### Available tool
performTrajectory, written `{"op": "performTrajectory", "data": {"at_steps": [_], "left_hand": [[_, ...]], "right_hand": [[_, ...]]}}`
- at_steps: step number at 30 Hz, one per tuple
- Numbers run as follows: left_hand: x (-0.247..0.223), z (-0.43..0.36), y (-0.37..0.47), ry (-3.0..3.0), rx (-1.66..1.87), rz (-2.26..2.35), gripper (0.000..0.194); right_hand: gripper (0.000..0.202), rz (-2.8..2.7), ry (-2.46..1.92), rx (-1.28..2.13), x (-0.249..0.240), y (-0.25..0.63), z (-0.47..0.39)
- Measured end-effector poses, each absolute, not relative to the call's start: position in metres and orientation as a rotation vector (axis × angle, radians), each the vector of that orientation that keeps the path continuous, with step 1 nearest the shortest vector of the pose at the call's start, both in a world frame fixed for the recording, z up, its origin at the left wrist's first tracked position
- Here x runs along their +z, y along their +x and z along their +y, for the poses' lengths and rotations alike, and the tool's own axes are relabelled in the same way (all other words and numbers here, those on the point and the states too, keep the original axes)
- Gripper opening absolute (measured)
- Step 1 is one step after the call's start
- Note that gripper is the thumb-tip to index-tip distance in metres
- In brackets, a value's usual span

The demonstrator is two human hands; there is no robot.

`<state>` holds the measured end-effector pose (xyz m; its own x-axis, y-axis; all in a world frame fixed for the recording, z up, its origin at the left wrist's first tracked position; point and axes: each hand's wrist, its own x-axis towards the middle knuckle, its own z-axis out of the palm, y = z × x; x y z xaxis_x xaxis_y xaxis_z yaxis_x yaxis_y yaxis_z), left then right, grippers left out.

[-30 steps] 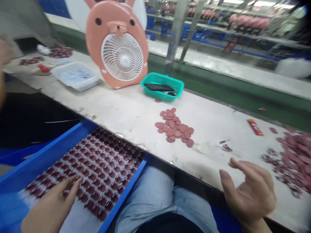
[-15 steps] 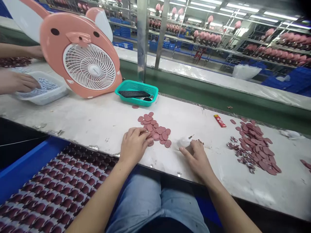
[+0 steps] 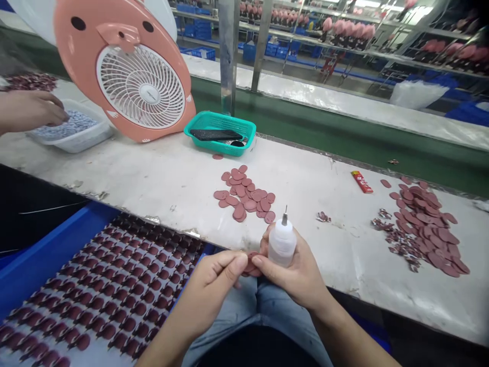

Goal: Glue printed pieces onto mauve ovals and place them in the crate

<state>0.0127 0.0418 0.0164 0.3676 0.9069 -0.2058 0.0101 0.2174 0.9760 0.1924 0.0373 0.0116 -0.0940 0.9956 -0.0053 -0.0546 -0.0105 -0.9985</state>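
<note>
Just past the table's front edge, my left hand (image 3: 217,285) pinches several reddish-brown oval pieces (image 3: 252,266). The thumb of my right hand (image 3: 294,275) presses on the same pieces from the other side. Cradled in my right hand is a translucent squeeze bottle (image 3: 281,244), upright, its thin needle tip pointing up. A loose pile of the same oval pieces (image 3: 250,204) lies on the table beyond my hands. To its right sits a small cluster of patterned bits (image 3: 323,217).
A larger pile of oval pieces (image 3: 431,224) and patterned bits (image 3: 407,244) lies right, near a red packet (image 3: 361,182). A green basket (image 3: 191,133) and pink fan (image 3: 82,66) stand behind. Lower left, a blue crate (image 3: 46,244) holds rows of pieces. Another person's hand (image 3: 34,109) reaches over a white tub (image 3: 82,145).
My left hand has drawn back from the pile with oval pieces. My right hand has lifted the bottle off the table, and both hands have come together near the edge.
</note>
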Motion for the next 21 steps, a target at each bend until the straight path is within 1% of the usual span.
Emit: {"op": "performTrajectory", "data": {"at_steps": [2, 6, 9, 12, 14, 17, 21], "left_hand": [[0.017, 0.032, 0.010, 1.161, 0.796, 1.037, 0.028], [0.019, 0.016, 0.005, 1.329, 0.891, 1.158, 0.023], [0.014, 0.008, 0.007, 1.347, 1.091, 1.202, 0.018], [-0.002, 0.005, 0.014, 1.131, 1.353, 1.058, 0.035], [-0.013, 0.004, 0.020, 1.018, 1.487, 0.972, 0.039], [-0.023, 0.003, 0.025, 0.917, 1.587, 0.938, 0.034], [-0.021, 0.003, 0.021, 0.744, 1.536, 0.906, 0.028]], "right_hand": [[0.030, -1.214, -1.107, 1.405, 0.010, 0.190, 0.037], [0.038, -1.136, -1.119, 1.517, 0.003, 0.185, 0.030], [0.040, -0.889, -1.125, 1.633, 0.003, 0.174, 0.021], [0.044, -0.604, -1.094, 1.691, 0.005, 0.160, 0.013], [0.045, -0.525, -1.082, 1.716, 0.006, 0.152, 0.009], [0.047, -0.547, -1.106, 1.715, 0.005, 0.145, 0.006], [0.052, -0.700, -1.178, 1.651, -0.001, 0.157, 0.003]]}}
